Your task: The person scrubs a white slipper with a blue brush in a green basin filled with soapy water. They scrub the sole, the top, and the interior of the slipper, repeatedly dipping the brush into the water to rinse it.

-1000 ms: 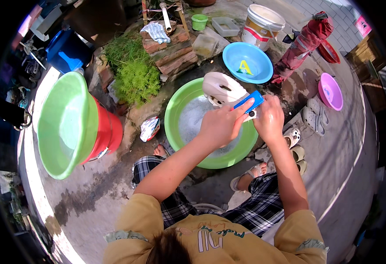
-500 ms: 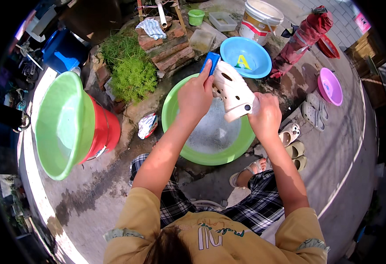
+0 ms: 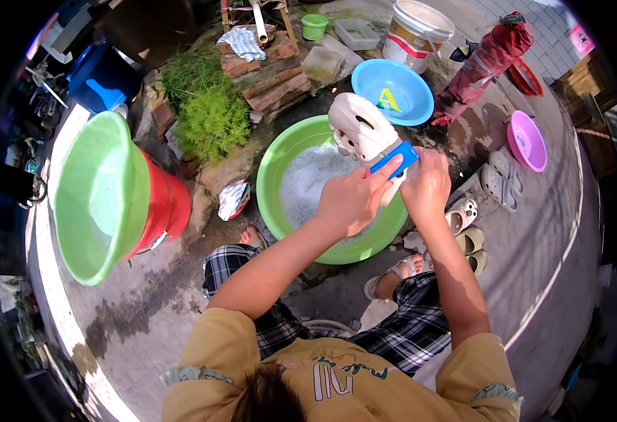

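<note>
A white clog (image 3: 362, 126) with round and oval holes is held up over a green basin (image 3: 269, 188) of sudsy water. My right hand (image 3: 426, 181) grips the clog by its heel end. Closed on a blue scrub brush (image 3: 397, 160), my left hand (image 3: 356, 200) presses it against the clog near the heel strap, close to my right hand. The brush's bristles are mostly hidden behind its blue back. Foam (image 3: 315, 179) floats on the water below.
On the left a large green basin (image 3: 76, 211) leans over a red bucket (image 3: 164, 211). A blue basin (image 3: 393, 91) stands beyond the clog. Several other clogs (image 3: 471, 240) rest to the right, near a purple basin (image 3: 526, 141). A crumpled packet (image 3: 233, 199) lies left of the green basin.
My left hand has brought the brush from the clog's toe toward the heel, nearer to me and rightward. The clog has tilted a little; my right hand keeps its grip.
</note>
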A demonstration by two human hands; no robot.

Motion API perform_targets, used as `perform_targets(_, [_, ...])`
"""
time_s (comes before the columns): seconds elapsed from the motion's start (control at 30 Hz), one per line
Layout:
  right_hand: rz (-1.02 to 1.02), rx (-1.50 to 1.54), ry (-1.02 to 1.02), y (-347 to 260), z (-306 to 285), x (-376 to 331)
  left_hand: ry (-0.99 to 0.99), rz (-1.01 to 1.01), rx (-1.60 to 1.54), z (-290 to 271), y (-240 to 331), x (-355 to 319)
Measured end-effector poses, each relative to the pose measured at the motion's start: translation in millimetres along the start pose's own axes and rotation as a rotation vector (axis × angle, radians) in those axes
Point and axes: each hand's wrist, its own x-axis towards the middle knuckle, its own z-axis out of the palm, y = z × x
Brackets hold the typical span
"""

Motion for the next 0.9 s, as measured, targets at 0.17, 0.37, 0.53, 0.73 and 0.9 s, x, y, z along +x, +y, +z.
perform_targets(0.17, [0.090,0.123,-0.034,0,0,-6,0.335,-0.143,-0.211,-30,-50,35])
perform_targets(0.37, [0.059,0.162,0.000,-8,-10,0,0.206,-0.582,-1.243,-61,-65,38])
perform_targets(0.53, [0.199,0.606,-0.172,-2,-7,-1,0.229,-0.451,-1.059,-53,-49,39])
perform_targets(0.73, [0.377,0.826,-0.400,-6,-4,-3,0.261,-0.481,-1.038,-54,-48,37])
perform_targets(0.9, [0.449,0.960,-0.430,-3,4,-7,0.114,-0.761,-1.053,-63,-39,32])
